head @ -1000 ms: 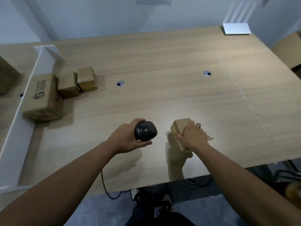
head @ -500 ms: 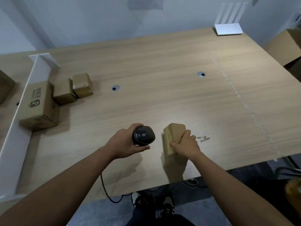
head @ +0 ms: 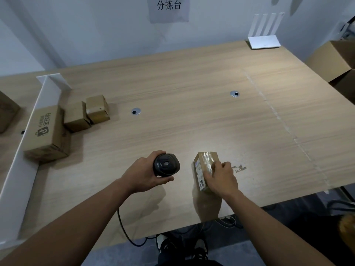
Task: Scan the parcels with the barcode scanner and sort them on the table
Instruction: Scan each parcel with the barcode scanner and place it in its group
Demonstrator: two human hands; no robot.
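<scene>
Our left hand (head: 143, 174) wraps the scanner (head: 166, 165); our right hand (head: 221, 178) clasps the parcel (head: 204, 167). We judge its label should face the scanner squarely.

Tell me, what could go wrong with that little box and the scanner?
The small parcel stands near the table front edge, held by the right hand; a slip might drop it. Its label faces sideways, so the barcode scanner in the left hand might miss it. The scanner's cable dangles and could snag.
</scene>
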